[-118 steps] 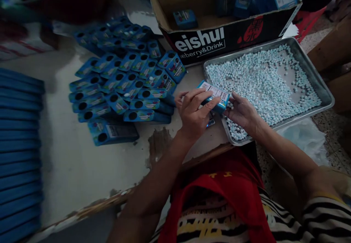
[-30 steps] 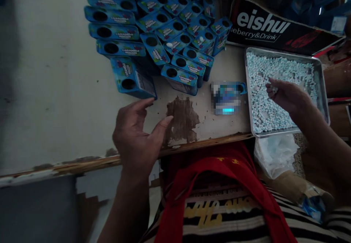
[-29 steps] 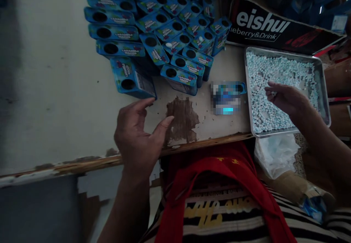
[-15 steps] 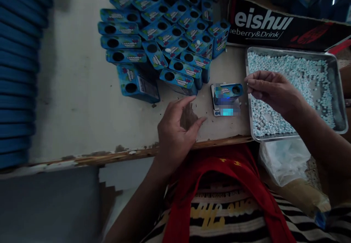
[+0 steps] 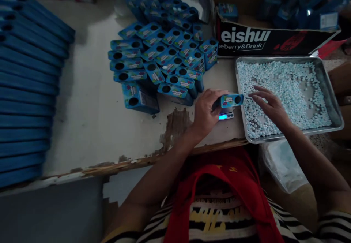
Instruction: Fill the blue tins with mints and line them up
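Observation:
My left hand (image 5: pixel 206 112) is wrapped round a small blue candy box (image 5: pixel 231 101) with a dark round hole in its top. The box is just over a small digital scale (image 5: pixel 227 116) with a lit blue display; whether it still touches the scale cannot be made out. Over the left part of a metal tray (image 5: pixel 336 120), my right hand (image 5: pixel 270 105) has its fingers stretched and apart, with nothing visible in them. Small pale blue and white candies (image 5: pixel 290 100) are spread across the tray.
Several similar blue boxes (image 5: pixel 164 54) stand grouped on the worn table (image 5: pixel 90 107), holes upward. Rows of blue boxes (image 5: pixel 24 118) line the left side. A black carton (image 5: pixel 246 43) holding more boxes sits behind the tray. A clear plastic bag (image 5: pixel 283 166) hangs below the tray.
My left hand has moved right and gripped the box that stood on the scale. My right hand's pinched fingers have opened, and it is now over the tray's left part. The view has shifted.

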Available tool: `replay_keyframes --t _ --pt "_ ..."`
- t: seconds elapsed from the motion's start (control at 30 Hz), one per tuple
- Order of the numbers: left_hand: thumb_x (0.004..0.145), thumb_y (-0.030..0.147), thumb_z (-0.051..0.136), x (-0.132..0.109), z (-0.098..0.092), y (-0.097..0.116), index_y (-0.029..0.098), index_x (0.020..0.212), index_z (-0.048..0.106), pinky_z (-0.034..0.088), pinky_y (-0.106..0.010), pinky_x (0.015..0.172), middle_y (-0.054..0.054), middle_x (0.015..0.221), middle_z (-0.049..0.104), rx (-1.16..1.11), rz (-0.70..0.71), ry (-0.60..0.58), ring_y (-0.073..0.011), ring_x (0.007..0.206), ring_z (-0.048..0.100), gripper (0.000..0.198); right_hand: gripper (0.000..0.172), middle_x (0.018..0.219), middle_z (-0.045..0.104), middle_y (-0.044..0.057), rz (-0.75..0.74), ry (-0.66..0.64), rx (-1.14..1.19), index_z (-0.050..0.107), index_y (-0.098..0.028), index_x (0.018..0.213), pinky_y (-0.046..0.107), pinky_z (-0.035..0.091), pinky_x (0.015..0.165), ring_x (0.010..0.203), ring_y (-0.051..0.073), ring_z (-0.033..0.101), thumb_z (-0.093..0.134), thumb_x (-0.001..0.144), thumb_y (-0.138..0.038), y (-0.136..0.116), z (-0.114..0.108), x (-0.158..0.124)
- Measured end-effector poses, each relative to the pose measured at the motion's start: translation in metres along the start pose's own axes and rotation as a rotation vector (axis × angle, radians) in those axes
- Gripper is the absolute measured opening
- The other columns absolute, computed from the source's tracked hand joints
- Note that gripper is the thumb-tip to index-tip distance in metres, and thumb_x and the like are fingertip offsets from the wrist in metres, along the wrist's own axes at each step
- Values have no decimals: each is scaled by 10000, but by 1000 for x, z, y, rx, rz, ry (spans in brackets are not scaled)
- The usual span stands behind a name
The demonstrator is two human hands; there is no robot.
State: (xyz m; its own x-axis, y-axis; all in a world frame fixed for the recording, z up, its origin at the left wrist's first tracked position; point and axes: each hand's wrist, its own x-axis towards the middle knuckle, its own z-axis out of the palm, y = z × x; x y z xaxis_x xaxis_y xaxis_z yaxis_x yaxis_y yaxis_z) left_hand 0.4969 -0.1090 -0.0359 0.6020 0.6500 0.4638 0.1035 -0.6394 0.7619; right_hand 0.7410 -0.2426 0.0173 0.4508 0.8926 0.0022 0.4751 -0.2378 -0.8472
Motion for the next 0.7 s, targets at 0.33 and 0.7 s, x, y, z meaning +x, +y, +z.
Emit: replay_keyframes --t 0.33,0.7 --pt "1097 183 591 7 5 6 303 1355 820 476 -531 1362 -82 1376 816 324 255 -3 -282 1379 740 365 128 1008 863 69 519 -111 1135 763 -229 962 380 709 1062 956 199 839 735 1034 -331 0 57 -16" --pt "937 331 864 -15 11 5 296 1319 657 688 -355 920 -27 1154 813 -190 -405 146 -252 1026 815 437 263 1361 819 184 216 -51 82 852 -217 1196 579 649 1102 1238 375 799 754 1007 -372 4 14 -4"
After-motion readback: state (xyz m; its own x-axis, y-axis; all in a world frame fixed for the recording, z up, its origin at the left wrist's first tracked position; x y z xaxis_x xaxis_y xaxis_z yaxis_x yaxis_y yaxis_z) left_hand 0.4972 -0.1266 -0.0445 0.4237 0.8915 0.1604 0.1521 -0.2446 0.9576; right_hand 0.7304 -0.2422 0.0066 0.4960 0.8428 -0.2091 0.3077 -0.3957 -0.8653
